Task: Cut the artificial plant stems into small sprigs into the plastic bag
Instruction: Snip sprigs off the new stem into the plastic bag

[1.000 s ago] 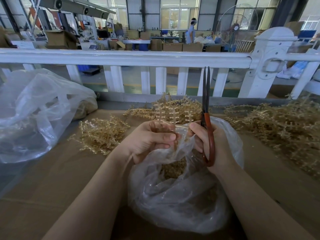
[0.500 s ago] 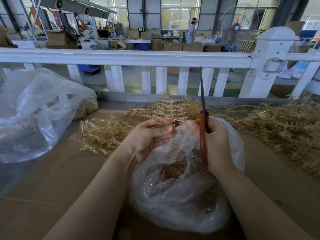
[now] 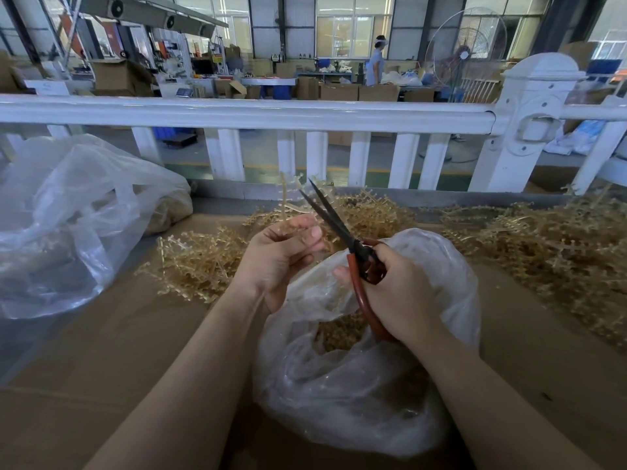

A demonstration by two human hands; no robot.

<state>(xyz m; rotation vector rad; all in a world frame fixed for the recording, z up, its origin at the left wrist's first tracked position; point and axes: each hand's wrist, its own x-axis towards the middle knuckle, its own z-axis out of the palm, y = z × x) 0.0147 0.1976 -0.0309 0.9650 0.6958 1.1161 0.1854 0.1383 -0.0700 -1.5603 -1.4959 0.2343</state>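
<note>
The left hand (image 3: 281,256) pinches a tan plastic stem (image 3: 288,201) that rises toward 12 o'clock. The right hand (image 3: 397,293) grips the red handles of the scissors (image 3: 342,232), fingers curled through the loops; the dark blades stand slightly parted, pointing to 11 o'clock, right against the stem. Below both hands the clear plastic bag (image 3: 356,385) sits open on the brown tabletop (image 3: 118,351), cut sprigs (image 3: 339,330) inside. Loose stem piles lie at 10 o'clock (image 3: 200,262) and 3 o'clock (image 3: 556,252). Another bag (image 3: 68,225) lies at 9 o'clock.
</note>
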